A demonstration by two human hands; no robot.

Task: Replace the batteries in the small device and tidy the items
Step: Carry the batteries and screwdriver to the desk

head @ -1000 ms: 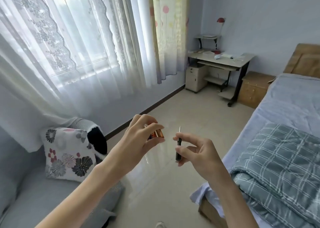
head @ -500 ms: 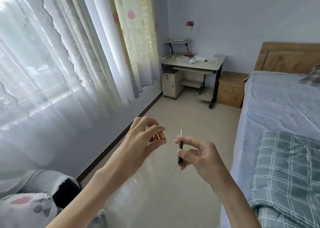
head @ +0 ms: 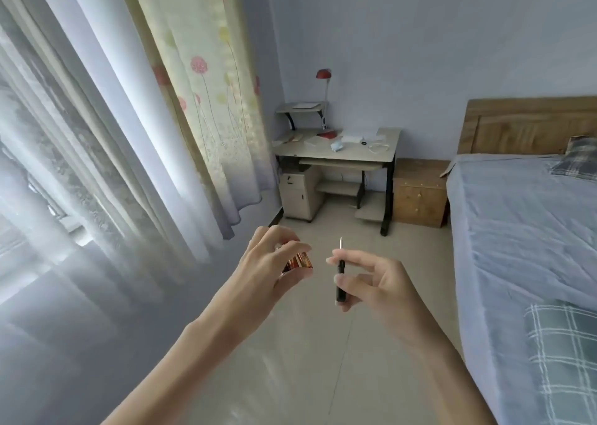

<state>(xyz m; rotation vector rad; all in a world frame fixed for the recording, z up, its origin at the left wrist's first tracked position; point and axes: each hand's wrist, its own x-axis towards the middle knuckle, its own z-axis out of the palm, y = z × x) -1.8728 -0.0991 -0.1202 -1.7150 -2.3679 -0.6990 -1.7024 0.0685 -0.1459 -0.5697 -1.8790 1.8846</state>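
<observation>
Left hand (head: pixel 274 264) grips small shiny copper-coloured device (head: pixel 298 260) mid-air; right hand (head: pixel 371 282) pinches slim black-handled screwdriver (head: pixel 340 276), tip up. Judged step: carrying items (batteries unseen). Next: walk to cluttered beige desk (head: pixel 386 153), set down.

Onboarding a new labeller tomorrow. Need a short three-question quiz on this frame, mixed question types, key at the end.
1. Multiple choice: which hand holds the small black-handled metal screwdriver? A) left B) right C) neither
2. True or false: the left hand is empty.
3. Fill in: the brown wooden nightstand stands between the pale computer desk and the ___.
Key: 1 B, the right hand pinches it, tip up. 2 False, it grips a shiny copper-coloured small object. 3 bed, the blue-sheeted bed.
</observation>
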